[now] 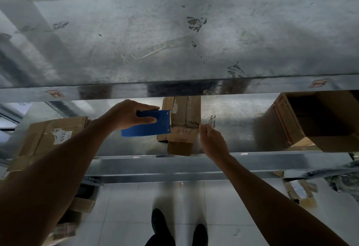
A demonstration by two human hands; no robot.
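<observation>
My left hand (129, 113) grips a flat blue box (147, 127) by its upper edge and holds it above the lower metal shelf (242, 121), between the two shelf levels. A narrow taped cardboard parcel (184, 127) lies on that shelf just right of the blue box, its near end over the shelf's front edge. My right hand (212, 140) reaches in beside the parcel's right side with its fingers curled; the fingertips are at the parcel's corner and whether they pinch it I cannot tell.
A scuffed upper metal shelf (174, 41) spans the view above the hands. A labelled cardboard box (46, 140) sits at the left and an open cardboard box (314, 119) at the right. More cartons lie low at both sides. My two shoes (174, 230) stand on the tiled floor.
</observation>
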